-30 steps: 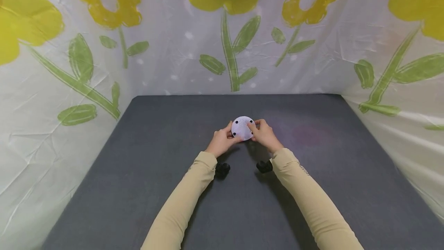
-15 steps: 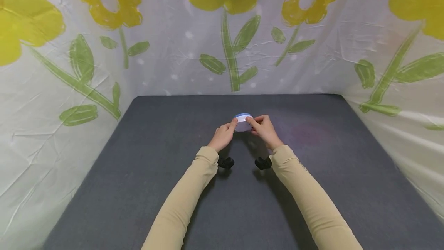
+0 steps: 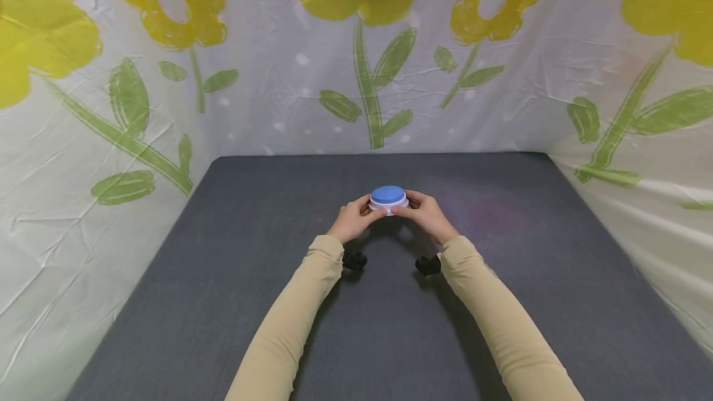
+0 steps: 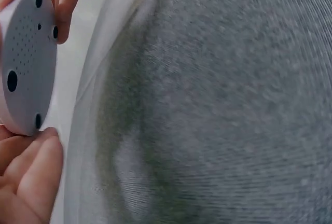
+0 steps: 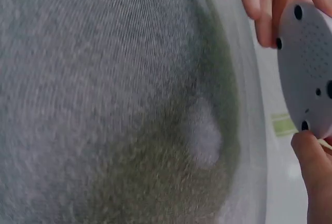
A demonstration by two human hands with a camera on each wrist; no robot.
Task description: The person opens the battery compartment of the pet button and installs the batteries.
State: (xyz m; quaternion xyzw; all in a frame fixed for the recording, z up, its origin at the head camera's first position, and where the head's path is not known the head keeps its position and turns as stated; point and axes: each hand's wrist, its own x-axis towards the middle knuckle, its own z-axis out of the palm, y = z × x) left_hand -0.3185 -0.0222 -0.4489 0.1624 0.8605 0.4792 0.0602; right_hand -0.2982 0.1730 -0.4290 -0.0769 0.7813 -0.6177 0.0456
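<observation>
A round push button [image 3: 388, 194] with a blue top and a white base is held up over the dark table, blue side upward. My left hand [image 3: 353, 218] grips its left edge, thumb along the front of the base. On the opposite edge, my right hand [image 3: 429, 216] holds it the same way, with the fingers mostly behind it. From below, the left wrist view shows the button's white underside [image 4: 28, 60], with small speaker holes and black round feet. That same underside [image 5: 303, 73] appears at the right of the right wrist view.
A dark grey table [image 3: 267, 215] spreads around both arms. White sheeting [image 3: 267, 79] printed with yellow flowers hangs behind it and along both sides. Small black devices [image 3: 428, 265] sit under the wrists, close above the tabletop.
The button has turned over: its holed underside faced up a second ago, then its edge showed, and now the blue top is upward. Both hands have shifted their hold to its sides.
</observation>
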